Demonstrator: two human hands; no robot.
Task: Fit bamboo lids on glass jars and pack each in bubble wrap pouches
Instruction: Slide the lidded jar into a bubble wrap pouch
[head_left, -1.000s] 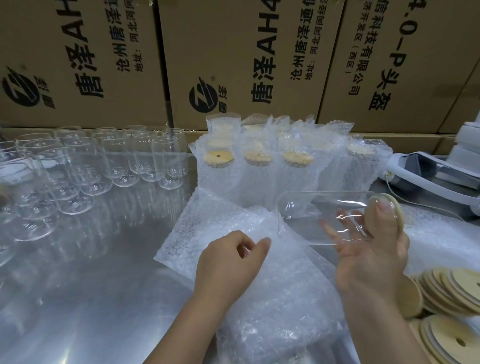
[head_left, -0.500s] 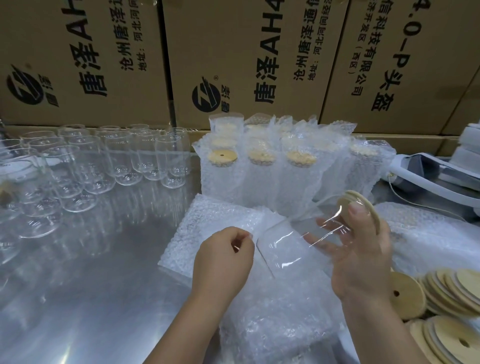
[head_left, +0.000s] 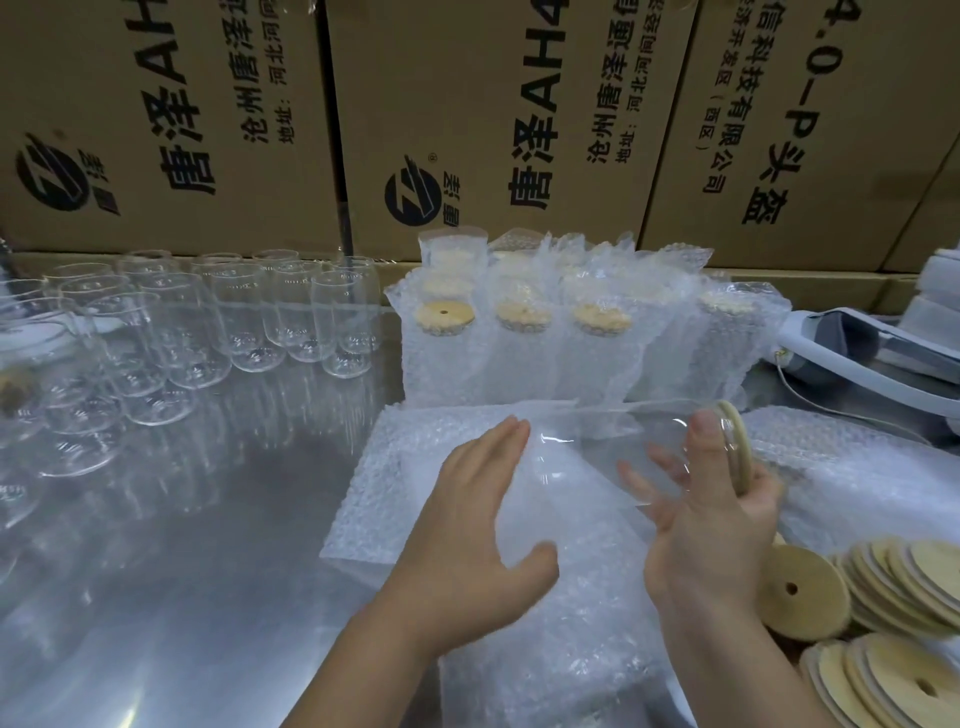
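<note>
A clear glass jar with a bamboo lid on it lies sideways in my right hand, lid end to the right, thumb over the rim. Its bottom end points left into the mouth of a bubble wrap pouch. My left hand holds that pouch's raised layer between its thumb and its spread fingers. The pouch lies on top of a flat stack of pouches on the steel table.
Several empty glass jars stand at the back left. Pouched, lidded jars stand in rows behind my hands. Loose bamboo lids are piled at the right. Cardboard boxes wall the back; a grey device lies far right.
My right hand has tipped the lidded jar and pushed its bottom end left toward the pouch. My left hand has gone from a pinch to spread fingers and lifted the pouch's layer.
</note>
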